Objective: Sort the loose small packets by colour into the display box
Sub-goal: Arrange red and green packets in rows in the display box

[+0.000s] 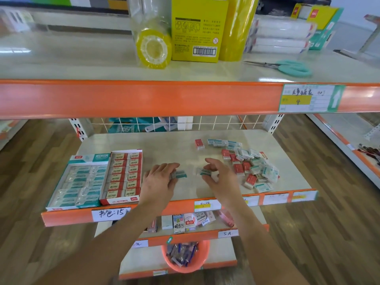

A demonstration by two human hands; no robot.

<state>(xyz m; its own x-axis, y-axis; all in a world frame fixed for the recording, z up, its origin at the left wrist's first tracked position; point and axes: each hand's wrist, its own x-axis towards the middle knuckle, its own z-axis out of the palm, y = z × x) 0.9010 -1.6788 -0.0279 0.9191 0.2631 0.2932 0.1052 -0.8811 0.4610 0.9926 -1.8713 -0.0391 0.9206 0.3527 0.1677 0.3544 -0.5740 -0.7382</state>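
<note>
Where the middle shelf [185,140] begins at left, the teal display box [86,158] holds rows of teal packets; the red display box [123,200] touching it holds red packets in two columns. Left hand [159,179] pinches a teal packet [179,174], long axis left-right, flat on the shelf. Right hand [218,173] grips another teal packet [205,172], also lying crosswise. Right of it, the loose pile [250,167] mixes red and teal packets at random angles.
</note>
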